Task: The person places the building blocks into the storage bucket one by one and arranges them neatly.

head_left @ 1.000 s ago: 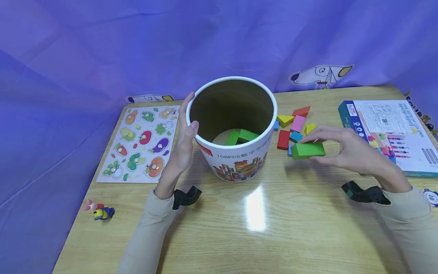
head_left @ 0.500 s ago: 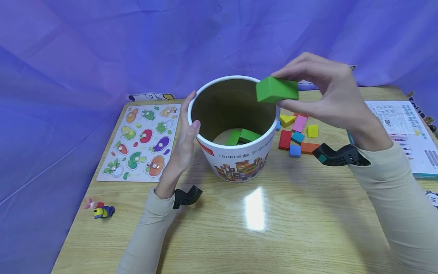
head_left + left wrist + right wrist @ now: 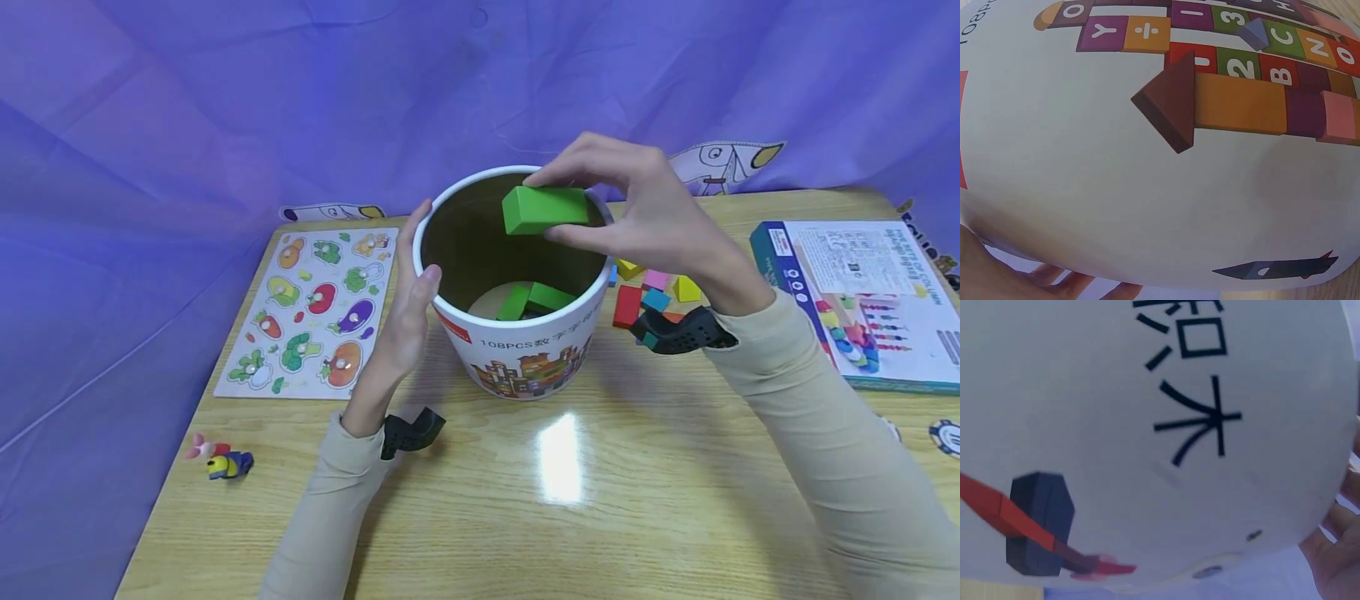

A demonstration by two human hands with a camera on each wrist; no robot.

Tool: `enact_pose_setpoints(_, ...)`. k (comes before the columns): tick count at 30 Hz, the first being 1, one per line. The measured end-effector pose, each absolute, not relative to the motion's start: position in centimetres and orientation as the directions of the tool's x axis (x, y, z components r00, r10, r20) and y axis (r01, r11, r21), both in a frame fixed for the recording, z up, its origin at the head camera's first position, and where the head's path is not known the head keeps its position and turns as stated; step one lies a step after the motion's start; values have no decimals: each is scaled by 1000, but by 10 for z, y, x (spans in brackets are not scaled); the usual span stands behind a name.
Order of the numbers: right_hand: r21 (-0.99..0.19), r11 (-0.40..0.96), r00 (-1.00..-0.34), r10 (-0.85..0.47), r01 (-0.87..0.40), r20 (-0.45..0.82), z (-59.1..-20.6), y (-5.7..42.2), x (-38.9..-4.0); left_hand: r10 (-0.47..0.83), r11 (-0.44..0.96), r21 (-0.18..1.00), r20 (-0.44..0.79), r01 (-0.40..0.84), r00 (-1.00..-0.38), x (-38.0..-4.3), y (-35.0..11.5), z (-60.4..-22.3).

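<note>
My right hand (image 3: 637, 192) pinches a green rectangular block (image 3: 543, 210) between thumb and fingers, over the mouth of a white round bucket (image 3: 465, 333). My left hand (image 3: 401, 321) lies along the bucket's left side, fingers and thumb spread against the outer wall near the rim. Inside on the bottom sit green blocks (image 3: 551, 297). Printed letter blocks show on the bucket wall (image 3: 1072, 137) in the left wrist view, with left fingers (image 3: 1072, 284) at its edge. In the right wrist view the wall fills most of the picture; part of my right hand (image 3: 1335, 556) shows at the right.
Several coloured blocks, including a red one (image 3: 627, 307), lie right of the bucket, partly hidden by my right arm. A vegetable picture board (image 3: 307, 312) lies left. Small figures (image 3: 228, 464) are at front left. A boxed toy (image 3: 870, 300) lies right. A blue-purple curtain (image 3: 480, 83) hangs behind.
My right hand has lifted the green block from beside the loose blocks and carried it left over the bucket's mouth. My left hand stays at the bucket's side.
</note>
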State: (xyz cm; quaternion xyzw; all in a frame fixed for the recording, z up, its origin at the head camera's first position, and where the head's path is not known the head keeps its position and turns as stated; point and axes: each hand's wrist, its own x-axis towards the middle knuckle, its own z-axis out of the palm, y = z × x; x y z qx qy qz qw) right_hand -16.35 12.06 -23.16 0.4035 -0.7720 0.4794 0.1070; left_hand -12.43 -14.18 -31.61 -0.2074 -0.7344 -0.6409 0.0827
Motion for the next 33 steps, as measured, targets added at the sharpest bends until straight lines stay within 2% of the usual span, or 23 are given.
enact_pose_setpoints(33,-612,260,-630,-573,-747,525,-236,103,-171,209,70,913,380,401,-901,-124,-141,-317)
